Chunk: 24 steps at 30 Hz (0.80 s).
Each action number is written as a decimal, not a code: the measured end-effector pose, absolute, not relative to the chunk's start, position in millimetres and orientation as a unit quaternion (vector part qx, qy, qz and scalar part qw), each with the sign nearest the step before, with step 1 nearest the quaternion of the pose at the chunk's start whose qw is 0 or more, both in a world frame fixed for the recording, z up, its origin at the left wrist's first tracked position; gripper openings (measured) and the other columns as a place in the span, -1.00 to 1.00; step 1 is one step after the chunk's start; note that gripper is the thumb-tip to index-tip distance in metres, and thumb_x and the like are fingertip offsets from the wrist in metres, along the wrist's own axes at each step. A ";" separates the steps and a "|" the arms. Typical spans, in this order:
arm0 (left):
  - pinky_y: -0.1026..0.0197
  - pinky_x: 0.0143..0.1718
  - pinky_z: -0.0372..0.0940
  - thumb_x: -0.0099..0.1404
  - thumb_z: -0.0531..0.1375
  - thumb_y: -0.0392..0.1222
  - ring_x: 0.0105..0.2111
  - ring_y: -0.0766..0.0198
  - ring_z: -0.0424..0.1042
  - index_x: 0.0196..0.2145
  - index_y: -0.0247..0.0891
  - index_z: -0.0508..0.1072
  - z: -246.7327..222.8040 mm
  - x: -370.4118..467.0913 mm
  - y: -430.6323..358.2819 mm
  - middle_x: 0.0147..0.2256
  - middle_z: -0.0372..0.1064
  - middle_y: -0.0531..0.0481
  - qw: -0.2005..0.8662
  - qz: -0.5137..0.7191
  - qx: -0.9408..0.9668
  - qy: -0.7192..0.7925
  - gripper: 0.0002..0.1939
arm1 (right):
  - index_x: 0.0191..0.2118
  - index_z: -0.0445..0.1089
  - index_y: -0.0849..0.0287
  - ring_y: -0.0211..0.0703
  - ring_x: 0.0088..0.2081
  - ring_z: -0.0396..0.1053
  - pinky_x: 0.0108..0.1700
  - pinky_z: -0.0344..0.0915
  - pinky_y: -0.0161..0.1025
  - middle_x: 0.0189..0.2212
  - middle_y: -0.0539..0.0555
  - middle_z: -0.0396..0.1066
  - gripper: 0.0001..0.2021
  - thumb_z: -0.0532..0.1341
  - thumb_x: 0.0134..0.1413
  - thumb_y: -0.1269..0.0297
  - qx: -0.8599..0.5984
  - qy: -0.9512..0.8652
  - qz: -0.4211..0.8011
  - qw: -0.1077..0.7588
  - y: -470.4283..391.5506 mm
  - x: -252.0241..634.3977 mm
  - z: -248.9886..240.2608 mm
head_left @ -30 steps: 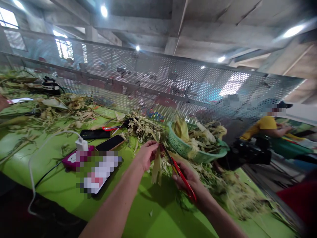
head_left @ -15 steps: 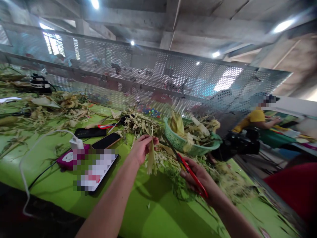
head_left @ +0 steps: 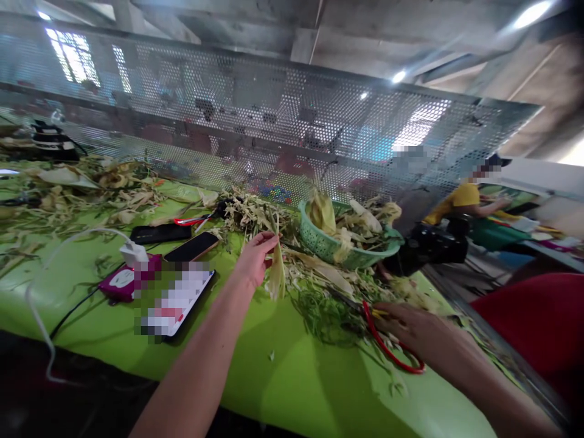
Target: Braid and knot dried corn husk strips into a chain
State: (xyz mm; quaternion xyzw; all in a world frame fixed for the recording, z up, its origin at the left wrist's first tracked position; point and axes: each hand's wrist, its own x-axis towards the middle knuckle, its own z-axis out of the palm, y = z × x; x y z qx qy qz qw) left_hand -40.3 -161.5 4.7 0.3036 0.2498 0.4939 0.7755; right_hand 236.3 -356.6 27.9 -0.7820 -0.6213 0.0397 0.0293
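Observation:
My left hand (head_left: pixel 255 258) pinches a pale, dry strip of corn husk (head_left: pixel 276 277) upright between thumb and fingers, its lower end hanging over the green table (head_left: pixel 292 383). To the right, my right hand (head_left: pixel 406 325) is closed on red-handled scissors (head_left: pixel 387 348), low over the table; some of its fingers are hidden. The blades point left across a tangle of green shreds (head_left: pixel 317 313). Beyond the hands stands a green plastic basket (head_left: pixel 319 243) filled with dry husks (head_left: pixel 362 218).
Husk scraps (head_left: pixel 255 213) lie along the back, before a perforated metal screen (head_left: pixel 237 115). Left are two dark phones (head_left: pixel 191 247), a lit phone (head_left: pixel 182 301), and a purple power box (head_left: pixel 130 280) with a white cable. Another person (head_left: pixel 465 198) sits at far right.
My right hand has moved right and down, carrying the scissors away from the husk strip to table level. The left hand keeps its pinch on the strip. The view has tipped slightly downward.

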 end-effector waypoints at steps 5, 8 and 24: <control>0.35 -0.49 0.25 -0.13 0.43 -0.18 -0.50 0.42 0.32 -0.43 -0.25 0.41 2.9 -37.0 -162.6 -0.47 0.35 0.10 0.766 0.489 0.331 0.256 -0.69 | -0.02 0.47 0.03 0.20 -0.07 0.41 -0.04 0.29 0.04 -0.01 0.15 0.45 -0.60 0.17 0.08 -0.01 -0.721 -0.657 0.083 0.204 -322.7 185.0 46.1; 0.31 -0.44 0.28 -0.10 0.41 -0.17 -0.48 0.41 0.35 -0.42 -0.25 0.42 0.6 -34.6 -163.4 -0.46 0.34 0.10 0.766 0.490 0.338 0.243 -0.70 | 0.02 0.43 0.07 0.08 -0.10 0.42 -0.04 0.31 -0.05 -0.09 0.14 0.48 -0.59 0.22 0.08 0.03 -0.643 -0.648 0.251 0.321 -295.1 151.7 40.7; -0.03 0.27 -0.18 0.10 0.31 -0.15 0.27 -0.02 -0.07 0.19 -0.11 0.15 19.4 -42.3 -173.2 0.25 0.02 -0.17 0.277 0.628 0.617 0.384 -0.28 | -0.47 0.40 0.21 -0.33 -0.55 0.01 -0.52 -0.03 -0.36 -0.61 -0.08 0.16 -0.67 0.25 0.00 0.00 -0.629 -0.574 0.313 0.420 -280.8 154.5 14.9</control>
